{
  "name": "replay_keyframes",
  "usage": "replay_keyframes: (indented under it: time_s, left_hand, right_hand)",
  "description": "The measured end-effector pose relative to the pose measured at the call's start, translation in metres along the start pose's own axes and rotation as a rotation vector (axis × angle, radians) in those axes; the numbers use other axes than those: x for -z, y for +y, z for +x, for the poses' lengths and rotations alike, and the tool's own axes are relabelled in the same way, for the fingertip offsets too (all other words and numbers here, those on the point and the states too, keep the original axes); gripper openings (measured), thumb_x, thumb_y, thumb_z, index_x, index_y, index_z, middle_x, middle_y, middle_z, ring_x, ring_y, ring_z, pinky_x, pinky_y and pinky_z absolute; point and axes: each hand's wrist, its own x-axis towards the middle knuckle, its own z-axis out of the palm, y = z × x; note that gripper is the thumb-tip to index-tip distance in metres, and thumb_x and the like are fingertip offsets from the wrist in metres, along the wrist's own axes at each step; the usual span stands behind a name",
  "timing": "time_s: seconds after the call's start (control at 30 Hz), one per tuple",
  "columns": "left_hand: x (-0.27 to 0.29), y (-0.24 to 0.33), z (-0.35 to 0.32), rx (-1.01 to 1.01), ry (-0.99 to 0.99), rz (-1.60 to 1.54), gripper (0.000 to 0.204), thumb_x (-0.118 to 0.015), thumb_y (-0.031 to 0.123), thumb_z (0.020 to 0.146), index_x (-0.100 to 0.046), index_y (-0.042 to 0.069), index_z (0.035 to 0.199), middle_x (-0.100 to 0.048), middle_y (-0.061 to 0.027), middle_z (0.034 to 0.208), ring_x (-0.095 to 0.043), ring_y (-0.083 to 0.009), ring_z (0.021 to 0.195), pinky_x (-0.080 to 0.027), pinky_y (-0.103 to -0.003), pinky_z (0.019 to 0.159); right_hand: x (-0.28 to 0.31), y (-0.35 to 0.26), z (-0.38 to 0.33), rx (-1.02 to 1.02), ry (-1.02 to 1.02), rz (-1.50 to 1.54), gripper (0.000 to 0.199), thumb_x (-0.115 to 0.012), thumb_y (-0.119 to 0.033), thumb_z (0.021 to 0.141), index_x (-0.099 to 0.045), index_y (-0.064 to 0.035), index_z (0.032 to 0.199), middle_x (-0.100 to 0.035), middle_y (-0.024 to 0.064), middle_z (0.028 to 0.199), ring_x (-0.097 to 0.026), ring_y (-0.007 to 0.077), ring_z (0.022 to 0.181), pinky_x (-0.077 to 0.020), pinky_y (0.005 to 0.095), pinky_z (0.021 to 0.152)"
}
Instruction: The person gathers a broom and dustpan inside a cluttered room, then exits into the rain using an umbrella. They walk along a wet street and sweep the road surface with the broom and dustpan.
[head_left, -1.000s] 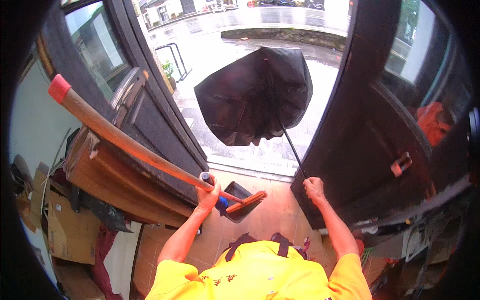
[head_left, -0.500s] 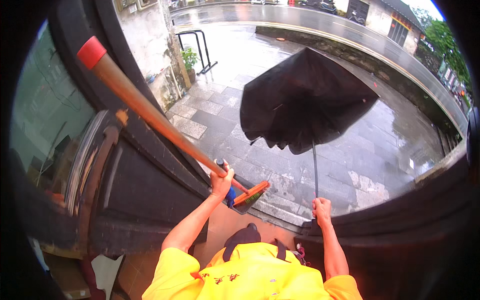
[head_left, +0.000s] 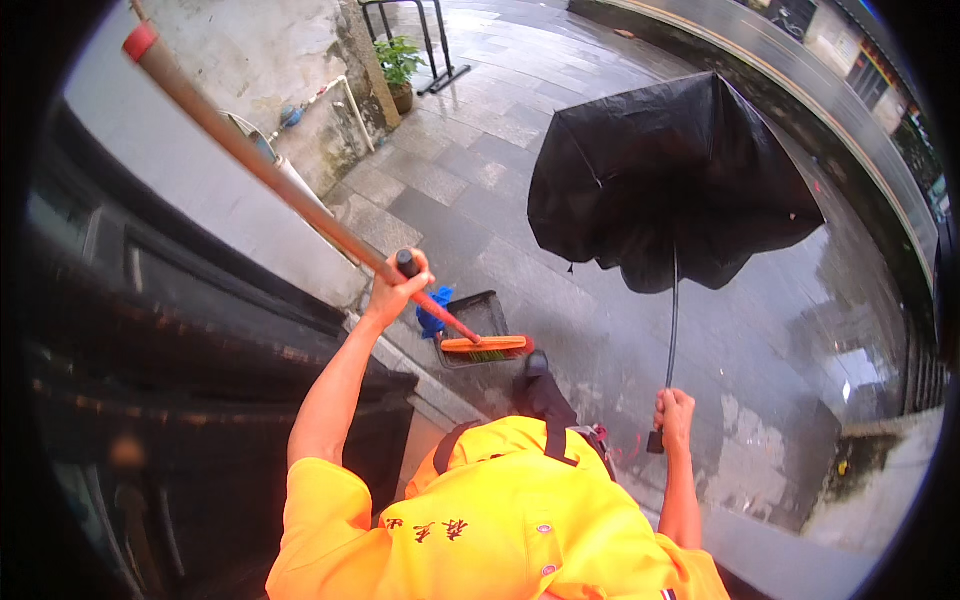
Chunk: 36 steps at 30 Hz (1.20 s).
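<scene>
Wooden broom handle (head_left: 270, 175) slants up to the far left, the left hand (head_left: 397, 290) clenched round it above a dustpan (head_left: 478, 322) on the wet pavement (head_left: 480, 190); right hand (head_left: 675, 415) grips the black umbrella (head_left: 670, 180), canopy far right.

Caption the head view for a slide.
Left hand grips broom and dustpan; right hand holds open black umbrella.

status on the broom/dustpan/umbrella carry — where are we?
Done: the umbrella is open overhead, and the person stands at the doorstep facing wet pavement. In hand: the left hand grips the broom handle together with the dustpan; the right hand holds the umbrella's shaft. Left: no sweeping shows; the broom head hangs above the ground.
</scene>
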Motion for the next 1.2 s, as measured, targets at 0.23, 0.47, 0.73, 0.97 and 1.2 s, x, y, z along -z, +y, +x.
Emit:
replay_keyframes:
  time_s: [0.23, 0.47, 0.73, 0.97, 1.2]
  left_hand:
    - [0.057, -0.053, 0.091, 0.087, 0.308, -0.009, 0.010, -0.060, 0.000, 0.080, -0.058, 0.005, 0.090, -0.059, -0.0017, 0.085, -0.058, -0.0124, 0.084, -0.046, -0.028, 0.079]
    - [0.158, -0.127, 0.141, 0.274, 0.628, -0.136, 0.018, -0.063, 0.006, 0.083, -0.059, 0.008, 0.100, -0.062, -0.0023, 0.094, -0.057, -0.0115, 0.090, -0.046, -0.027, 0.072]
    - [0.276, -0.254, 0.150, 0.270, 0.672, -0.478, 0.023, -0.059, -0.003, 0.083, -0.056, 0.004, 0.105, -0.060, -0.0082, 0.107, -0.054, -0.0178, 0.106, -0.038, -0.031, 0.096]
    - [0.331, -0.338, 0.123, 0.387, 0.765, -0.576, 0.050, -0.056, -0.009, 0.075, -0.050, -0.001, 0.124, -0.052, -0.0136, 0.127, -0.046, -0.0250, 0.123, -0.026, -0.034, 0.110]
    - [0.369, -0.363, 0.088, 0.788, 1.571, -0.692, 0.055, -0.067, 0.027, 0.075, -0.047, 0.012, 0.124, -0.057, -0.0030, 0.108, -0.052, -0.0210, 0.111, -0.037, -0.054, 0.090]
  right_hand:
    - [-0.064, -0.087, 0.108, -0.055, -0.083, -0.074, 0.020, -0.049, -0.017, 0.090, -0.054, -0.0008, 0.080, -0.046, 0.0003, 0.059, -0.038, 0.0077, 0.040, -0.0304, 0.0241, 0.035]
    - [-0.146, -0.151, 0.172, -0.063, -0.182, -0.127, 0.021, -0.049, -0.018, 0.091, -0.054, -0.0007, 0.080, -0.045, 0.0007, 0.060, -0.038, 0.0084, 0.039, -0.0309, 0.0244, 0.035]
    - [-0.264, -0.216, 0.201, -0.134, -0.206, -0.179, 0.019, -0.048, -0.014, 0.092, -0.054, 0.0003, 0.081, -0.047, 0.0017, 0.060, -0.038, 0.0084, 0.040, -0.0323, 0.0242, 0.036]
    - [-0.365, -0.266, 0.220, -0.212, -0.212, -0.262, 0.019, -0.050, -0.015, 0.091, -0.054, 0.0008, 0.082, -0.047, 0.0018, 0.060, -0.039, 0.0088, 0.041, -0.0333, 0.0252, 0.037]
    - [-0.425, -0.292, 0.227, -0.245, -0.271, -0.233, 0.018, -0.050, -0.014, 0.092, -0.054, 0.0010, 0.082, -0.047, 0.0016, 0.060, -0.039, 0.0087, 0.041, -0.0328, 0.0254, 0.038]
